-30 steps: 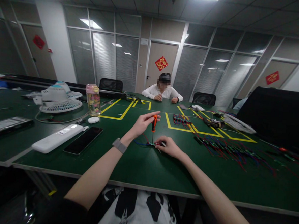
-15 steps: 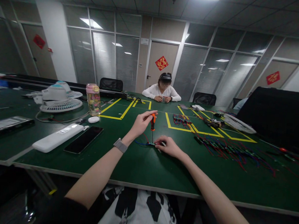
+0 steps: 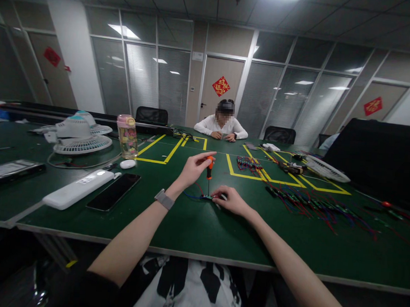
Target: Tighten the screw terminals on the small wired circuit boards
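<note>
Screwdriver [image 3: 209, 168] with orange and black handle stands nearly upright, its tip at a small circuit board [image 3: 207, 197] on the green table [image 3: 186, 238]. The left hand [image 3: 195, 167] is closed by thumb and fingers around the handle's top. The right hand [image 3: 232, 201] pinches the board's right end, fingers almost together. Thin red and blue wires [image 3: 192, 197] come out at the board's left side.
</note>
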Demonstrator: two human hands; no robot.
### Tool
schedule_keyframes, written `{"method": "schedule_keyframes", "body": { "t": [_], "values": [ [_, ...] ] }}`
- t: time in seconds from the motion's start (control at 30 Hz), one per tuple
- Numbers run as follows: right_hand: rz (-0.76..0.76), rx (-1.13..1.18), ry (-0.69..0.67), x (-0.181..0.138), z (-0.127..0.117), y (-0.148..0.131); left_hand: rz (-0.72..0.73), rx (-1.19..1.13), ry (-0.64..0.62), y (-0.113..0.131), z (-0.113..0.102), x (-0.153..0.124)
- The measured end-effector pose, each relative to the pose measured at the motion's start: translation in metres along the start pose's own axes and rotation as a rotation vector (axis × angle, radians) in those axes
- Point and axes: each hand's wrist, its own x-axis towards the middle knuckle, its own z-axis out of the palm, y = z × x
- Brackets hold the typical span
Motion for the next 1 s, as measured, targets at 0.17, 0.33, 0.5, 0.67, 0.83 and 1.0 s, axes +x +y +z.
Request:
{"method": "schedule_keyframes", "body": {
  "t": [0.17,0.33,0.5,0.67,0.83,1.0],
  "values": [
    [-0.004,-0.011,0.003,0.0001,0.0004,0.0017,0.05,0.147,0.084,-0.0009,-0.0005,-0.0008],
    [-0.009,-0.008,0.005,-0.0003,0.0001,0.0007,0.047,0.055,-0.012,0.002,-0.0017,0.0007],
    [-0.018,-0.006,0.006,-0.0008,-0.0004,-0.0004,0.02,0.012,0.052,0.0001,-0.0002,-0.0005],
    [-0.01,-0.008,0.009,-0.0004,0.001,0.0021,0.061,0.094,0.068,-0.0037,-0.0025,0.0012],
    [-0.016,-0.007,0.003,-0.0003,0.0008,0.002,0.012,-0.016,-0.019,-0.0054,0.0003,0.0012],
    [-0.013,-0.026,0.01,-0.0003,0.0008,0.0023,0.09,0.155,0.091,-0.0068,0.003,-0.0019]
  ]
}}
